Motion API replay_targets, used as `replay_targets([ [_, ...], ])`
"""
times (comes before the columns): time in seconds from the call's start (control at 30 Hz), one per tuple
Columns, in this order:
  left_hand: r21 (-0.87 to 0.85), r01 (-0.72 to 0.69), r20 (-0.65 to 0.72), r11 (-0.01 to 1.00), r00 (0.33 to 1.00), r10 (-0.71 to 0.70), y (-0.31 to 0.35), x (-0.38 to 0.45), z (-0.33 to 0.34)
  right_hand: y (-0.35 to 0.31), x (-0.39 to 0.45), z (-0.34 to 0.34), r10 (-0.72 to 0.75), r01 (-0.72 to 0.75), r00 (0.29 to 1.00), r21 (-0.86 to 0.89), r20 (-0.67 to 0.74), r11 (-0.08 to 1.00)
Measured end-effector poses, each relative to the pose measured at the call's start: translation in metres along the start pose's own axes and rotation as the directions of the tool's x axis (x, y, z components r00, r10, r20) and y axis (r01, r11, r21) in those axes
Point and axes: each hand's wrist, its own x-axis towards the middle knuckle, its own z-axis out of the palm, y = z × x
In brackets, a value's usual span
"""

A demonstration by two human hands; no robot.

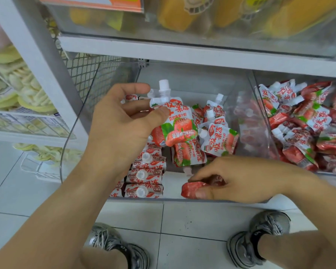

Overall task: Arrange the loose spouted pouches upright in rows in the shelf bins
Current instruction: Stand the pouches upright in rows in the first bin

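Observation:
My left hand (122,121) pinches a strawberry spouted pouch (175,123) upright by its upper left corner, over the middle of a clear shelf bin (80,117). My right hand (239,181) grips another red pouch (192,189) lying flat at the bin's front right. A row of upright pouches (145,171) stands along the bin's left front, white caps up. Several loose pouches (219,138) lie jumbled at the bin's back right.
A second clear bin (264,113) on the right is heaped with loose strawberry pouches (306,121). Above, another shelf holds yellow and orange packs (175,14). White wire baskets (27,123) of pale snacks stand on the left. My shoes (260,241) are on the tiled floor below.

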Motion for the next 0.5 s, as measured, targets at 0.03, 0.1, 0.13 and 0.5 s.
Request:
replay_targets([
  [0.03, 0.004, -0.001, 0.002, 1.000, 1.000, 0.001, 0.000, 0.000, 0.000, 0.001, -0.002, -0.002, -0.001, 0.001, 1.000, 0.025, 0.003, 1.000],
  [0.1, 0.015, -0.002, -0.001, 1.000, 1.000, 0.002, 0.000, -0.001, 0.000, 0.003, -0.007, -0.008, 0.047, -0.046, 0.999, 0.125, -0.005, 0.991],
  [0.13, 0.020, -0.005, -0.003, 1.000, 1.000, 0.005, 0.000, -0.001, 0.000, 0.003, -0.009, -0.010, 0.058, -0.057, 0.998, 0.172, 0.000, 0.983],
  [0.5, 0.037, -0.054, 0.034, 0.998, 0.998, 0.053, -0.003, -0.002, 0.004, -0.003, -0.008, 0.007, 0.004, 0.016, 0.978, 0.095, -0.207, 0.995],
])
